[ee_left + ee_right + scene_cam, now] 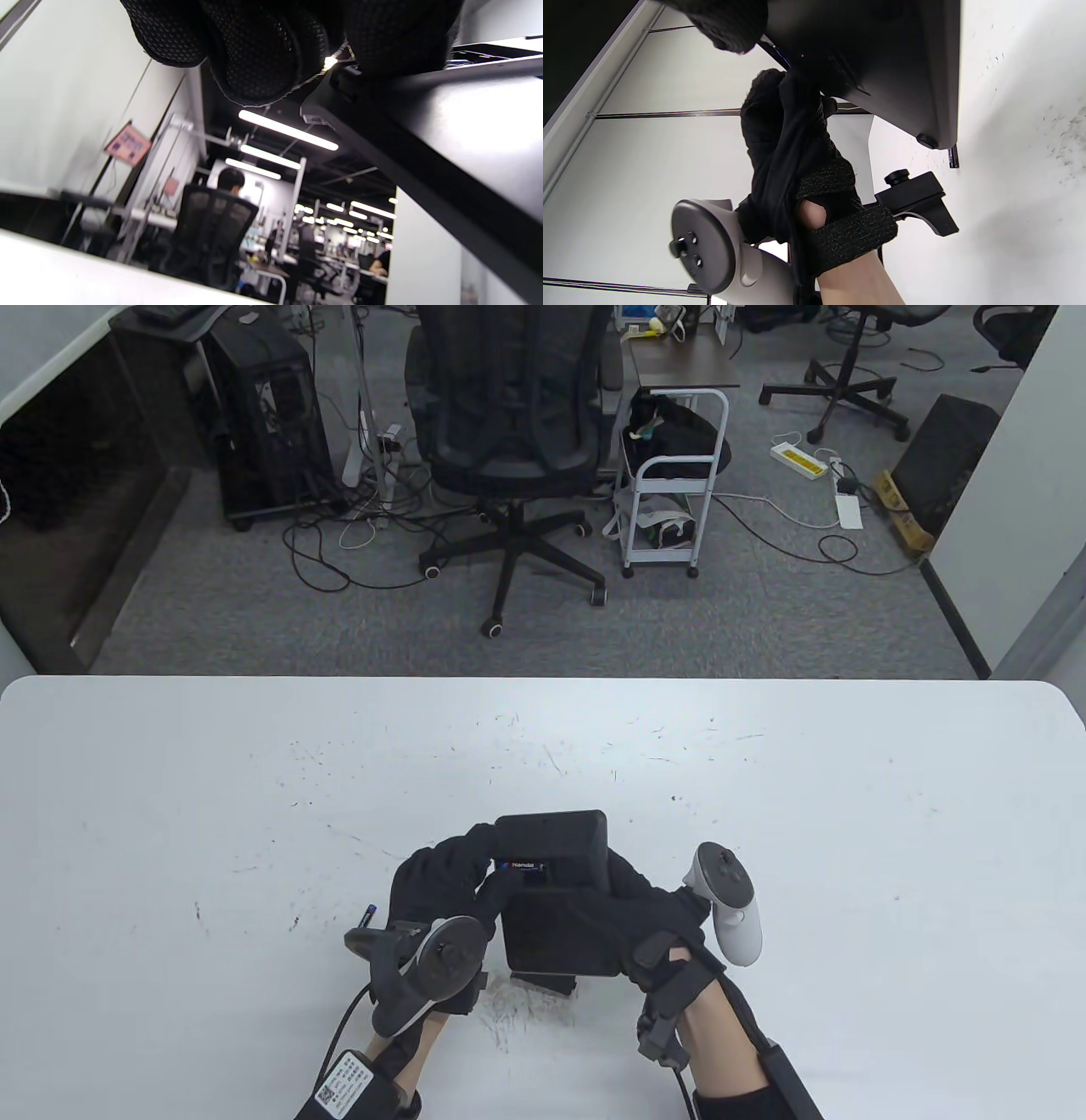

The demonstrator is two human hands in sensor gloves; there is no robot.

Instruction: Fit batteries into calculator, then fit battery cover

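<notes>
Near the front edge of the white bench [254,780], about midway along it, both gloved hands hold a black calculator [556,899] turned back side up and lifted off the surface. A loose battery [370,913] with a blue and yellow tip lies on the bench just left of the left hand [450,891], partly hidden behind the dark tracker mount. The left hand grips the calculator's left edge; its fingers curl over the top and touch a battery with a blue and white label [524,867] that sits in the open compartment across the upper part of the calculator's back. In the left wrist view the left fingertips [263,51] are bunched together against the calculator's dark edge [424,178]. Below the calculator, a small black piece [547,982] rests on the bench near the front edge; whether it is the battery cover cannot be told. The right hand [653,916] wraps the calculator's right edge, fingers closed around the casing; the right wrist view shows the casing's underside [882,63] raised above the bench.
</notes>
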